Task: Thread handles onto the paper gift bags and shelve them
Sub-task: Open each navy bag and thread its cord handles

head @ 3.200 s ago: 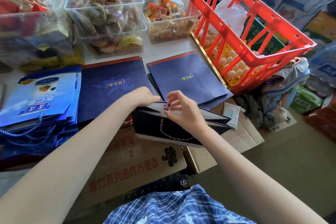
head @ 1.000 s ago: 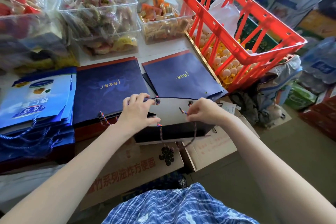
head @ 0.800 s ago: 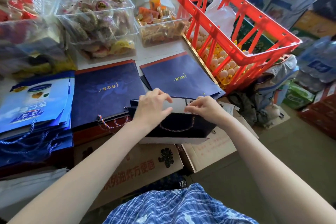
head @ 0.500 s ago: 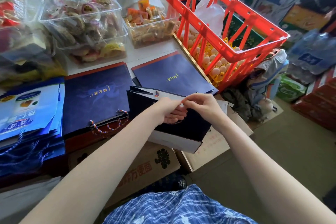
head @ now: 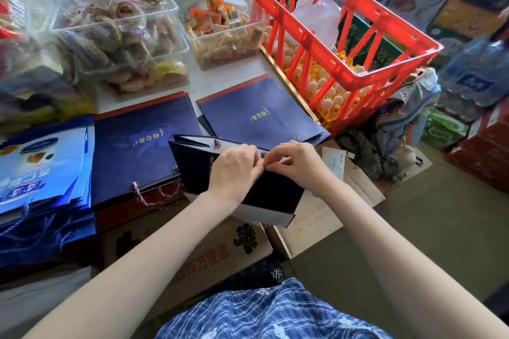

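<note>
Because finished stock goes where it cannot get mixed up, the light blue bags (head: 41, 162) lie stacked at my far left with their cords hanging over the edge, and beside them sits the pile of navy bags (head: 143, 151) whose twisted handle (head: 157, 195) already loops out toward me. The navy bag in hand (head: 192, 165) stands half open on the cardboard box (head: 209, 253) so its top rim faces up at me. My left hand (head: 234, 170) curls over that rim, fingers bent and pinching it to steady the paper near the hole. My right hand (head: 298, 164) meets it fingertip to fingertip, pinching at the same spot; I judge it is feeding the cord end through, though the cord itself is hidden under my fingers. Farther right lie the flat unthreaded bags (head: 259, 115), kept within reach, then the red crate (head: 341, 33) of eggs.
</note>
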